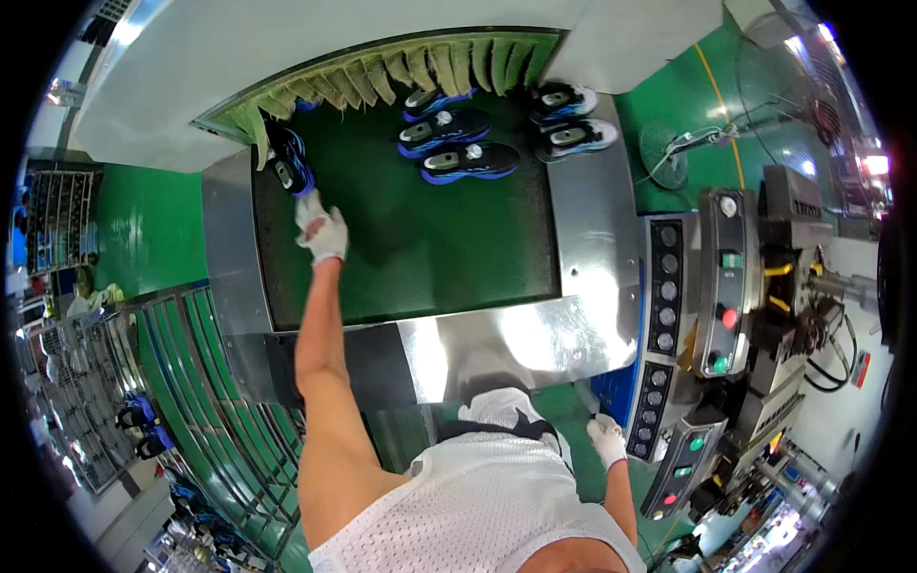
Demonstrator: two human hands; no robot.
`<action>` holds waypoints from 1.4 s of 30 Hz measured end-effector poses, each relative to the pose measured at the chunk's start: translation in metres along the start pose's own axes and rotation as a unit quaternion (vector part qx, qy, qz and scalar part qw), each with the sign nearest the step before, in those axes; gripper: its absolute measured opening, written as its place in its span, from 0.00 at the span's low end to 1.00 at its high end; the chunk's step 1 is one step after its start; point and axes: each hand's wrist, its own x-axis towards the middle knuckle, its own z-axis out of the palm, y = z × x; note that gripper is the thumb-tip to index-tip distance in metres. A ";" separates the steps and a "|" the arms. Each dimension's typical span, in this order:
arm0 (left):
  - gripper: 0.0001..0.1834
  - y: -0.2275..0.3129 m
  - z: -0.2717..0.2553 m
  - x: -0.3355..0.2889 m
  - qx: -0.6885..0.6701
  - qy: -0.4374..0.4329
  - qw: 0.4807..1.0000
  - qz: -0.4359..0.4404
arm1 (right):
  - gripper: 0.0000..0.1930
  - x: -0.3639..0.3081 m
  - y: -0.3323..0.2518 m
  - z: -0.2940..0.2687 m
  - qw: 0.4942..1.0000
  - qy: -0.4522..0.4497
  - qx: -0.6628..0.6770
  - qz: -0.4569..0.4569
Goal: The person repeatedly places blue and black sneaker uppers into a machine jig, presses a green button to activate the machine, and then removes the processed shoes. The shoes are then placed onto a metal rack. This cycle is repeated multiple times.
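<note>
My left hand [323, 232], in a white glove, reaches forward over the left side of the green conveyor belt [420, 248]. Its fingers close on the near end of a black and blue sneaker [291, 164], which lies partly beneath the fabric strip curtain [401, 72]. Farther right on the belt, several similar shoes lie sideways, among them a black and blue sneaker [470, 162] with white stuffing in its opening. My right hand [607, 441], also gloved, is low beside the machine's near right corner; whether its fingers hold anything is unclear.
Two black and white sneakers [578, 138] rest on the metal ledge at right. Control panels [721, 286] with buttons and gauges flank the machine there. A standing fan [664, 153] is farther back. At left are metal rails [215, 382] and a rack [62, 220].
</note>
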 end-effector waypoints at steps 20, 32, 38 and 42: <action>0.16 -0.026 -0.043 0.005 0.036 -0.180 0.969 0.166 | 0.29 0.063 -0.179 -0.033 0.963 -0.041 -0.120 -0.237; 0.13 0.336 -0.164 -0.270 -0.306 -0.423 0.728 0.445 | 0.24 0.018 -0.228 -0.057 0.917 0.215 0.118 -0.316; 0.24 0.508 -0.232 -0.397 -0.390 -0.357 0.463 0.712 | 0.44 -0.069 -0.041 -0.144 0.883 0.173 0.409 -0.151; 0.27 0.588 -0.274 -0.477 -0.456 -0.324 0.427 0.711 | 0.33 -0.130 0.053 -0.129 0.612 0.168 0.756 -0.160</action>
